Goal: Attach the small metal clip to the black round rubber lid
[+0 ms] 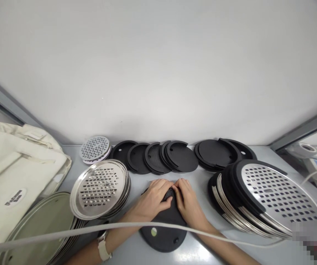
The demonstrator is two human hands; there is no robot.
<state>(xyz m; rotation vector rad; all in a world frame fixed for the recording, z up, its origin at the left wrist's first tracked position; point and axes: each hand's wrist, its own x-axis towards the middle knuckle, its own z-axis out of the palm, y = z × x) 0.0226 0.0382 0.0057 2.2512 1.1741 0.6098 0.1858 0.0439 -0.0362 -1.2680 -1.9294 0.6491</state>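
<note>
A black round disc [165, 221] with a green-and-white sticker and a small dark knob or hole lies on the table in front of me. My left hand [157, 197] is closed at the far edge of this disc, its thumb bent over the top. Close beside it, my right hand [186, 198] grips the same edge, and the fingertips of both hands nearly meet. Whatever lies under the fingers is hidden. Behind the hands, several black discs with raised partial rims [183, 156] lean overlapping in a row.
On the left are a stack of perforated metal discs [100, 189], green round plates [42, 228], grey perforated discs [95, 147] and a cream bag [23, 173]. A tilted stack of metal grater discs with black rims [280, 195] stands at right. A white cable [136, 224] crosses my forearms.
</note>
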